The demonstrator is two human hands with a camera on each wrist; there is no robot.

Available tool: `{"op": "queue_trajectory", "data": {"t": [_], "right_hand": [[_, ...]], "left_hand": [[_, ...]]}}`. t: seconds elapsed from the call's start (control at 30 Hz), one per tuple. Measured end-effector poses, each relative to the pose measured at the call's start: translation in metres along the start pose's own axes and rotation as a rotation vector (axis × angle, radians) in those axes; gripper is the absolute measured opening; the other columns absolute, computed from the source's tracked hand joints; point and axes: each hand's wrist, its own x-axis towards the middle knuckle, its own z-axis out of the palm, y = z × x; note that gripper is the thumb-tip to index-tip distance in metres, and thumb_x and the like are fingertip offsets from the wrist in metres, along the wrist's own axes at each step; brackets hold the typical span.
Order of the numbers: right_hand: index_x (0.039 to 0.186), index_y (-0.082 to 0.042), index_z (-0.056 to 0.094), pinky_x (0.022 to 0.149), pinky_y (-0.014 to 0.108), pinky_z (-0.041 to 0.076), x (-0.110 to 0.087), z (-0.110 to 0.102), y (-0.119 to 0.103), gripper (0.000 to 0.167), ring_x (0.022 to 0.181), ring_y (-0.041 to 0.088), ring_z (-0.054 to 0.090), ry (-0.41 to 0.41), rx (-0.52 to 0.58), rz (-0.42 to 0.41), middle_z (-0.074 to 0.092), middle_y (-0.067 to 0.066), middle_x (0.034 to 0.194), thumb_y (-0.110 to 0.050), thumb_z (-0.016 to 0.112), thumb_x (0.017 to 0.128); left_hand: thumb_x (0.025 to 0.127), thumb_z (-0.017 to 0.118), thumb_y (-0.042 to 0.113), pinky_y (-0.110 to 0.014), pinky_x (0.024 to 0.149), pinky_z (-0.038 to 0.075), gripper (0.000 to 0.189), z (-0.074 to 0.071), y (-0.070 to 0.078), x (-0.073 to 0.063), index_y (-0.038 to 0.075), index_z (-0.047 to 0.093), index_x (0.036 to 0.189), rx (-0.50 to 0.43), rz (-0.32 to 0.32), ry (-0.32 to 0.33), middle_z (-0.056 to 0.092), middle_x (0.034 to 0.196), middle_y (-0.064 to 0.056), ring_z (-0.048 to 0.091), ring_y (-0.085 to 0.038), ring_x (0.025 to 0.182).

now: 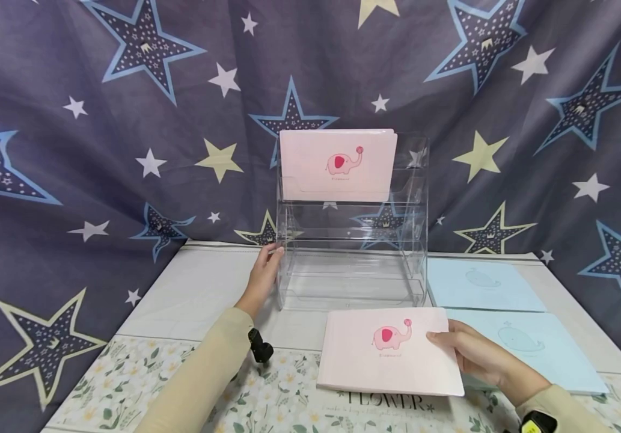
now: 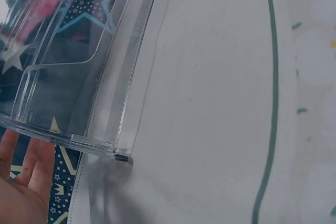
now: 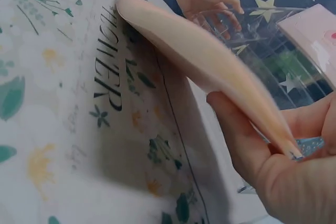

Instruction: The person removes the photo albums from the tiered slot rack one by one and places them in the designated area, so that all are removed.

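Observation:
My right hand grips the right end of a pink notebook with an elephant on its cover, thumb on the front. In the right wrist view the notebook's edge shows above the tablecloth, slightly bowed. A clear tiered display rack stands in front of the curtain. In its top tier, toward the left, leans another pink elephant notebook. My left hand touches the rack's left side. Its fingers lie rather straight against the outside of the panel in the left wrist view.
Pale blue whale notebooks lie flat in two places to the right of the rack, one spot farther back and one nearer. A floral cloth covers the table's front. Behind hangs a dark star-patterned curtain.

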Motion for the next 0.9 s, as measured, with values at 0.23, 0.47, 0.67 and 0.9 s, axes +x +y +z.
{"op": "queue_trajectory", "data": {"t": [0.23, 0.47, 0.67, 0.9], "right_hand": [[0.149, 0.016, 0.01, 0.083, 0.044, 0.058, 0.006, -0.003, 0.006, 0.066, 0.098, 0.026, 0.067, 0.034, -0.004, 0.022, 0.066, 0.013, 0.113, -0.016, 0.048, 0.105], [0.151, 0.015, -0.001, 0.097, 0.049, 0.05, 0.011, -0.002, 0.011, 0.079, 0.118, 0.037, 0.055, 0.188, -0.116, 0.036, 0.04, 0.034, 0.143, -0.011, 0.052, 0.1], [0.152, 0.015, -0.002, 0.114, 0.058, 0.027, 0.007, -0.004, 0.004, 0.079, 0.141, 0.051, 0.025, 0.244, -0.202, 0.033, 0.013, 0.039, 0.155, -0.015, 0.05, 0.101], [0.152, 0.017, 0.006, 0.1, 0.031, 0.048, -0.002, -0.021, -0.007, 0.065, 0.142, 0.049, 0.022, 0.166, -0.261, -0.051, 0.01, 0.041, 0.155, -0.016, 0.04, 0.107]], "left_hand": [[0.102, 0.048, 0.053, -0.057, 0.102, 0.043, 0.056, 0.0, -0.001, -0.001, 0.019, 0.045, 0.145, -0.004, 0.015, 0.003, 0.049, 0.144, -0.013, 0.046, -0.033, 0.131], [0.102, 0.047, 0.054, -0.056, 0.104, 0.042, 0.057, -0.002, -0.001, -0.002, 0.019, 0.044, 0.146, -0.008, 0.013, -0.008, 0.048, 0.145, -0.013, 0.045, -0.033, 0.131], [0.102, 0.047, 0.055, -0.055, 0.105, 0.041, 0.057, -0.002, 0.0, -0.002, 0.019, 0.044, 0.147, -0.003, 0.015, -0.008, 0.048, 0.144, -0.013, 0.046, -0.032, 0.13], [0.102, 0.046, 0.054, -0.057, 0.106, 0.04, 0.056, -0.002, 0.001, -0.001, 0.02, 0.043, 0.147, -0.003, 0.004, -0.016, 0.047, 0.147, -0.012, 0.044, -0.033, 0.134]]}}
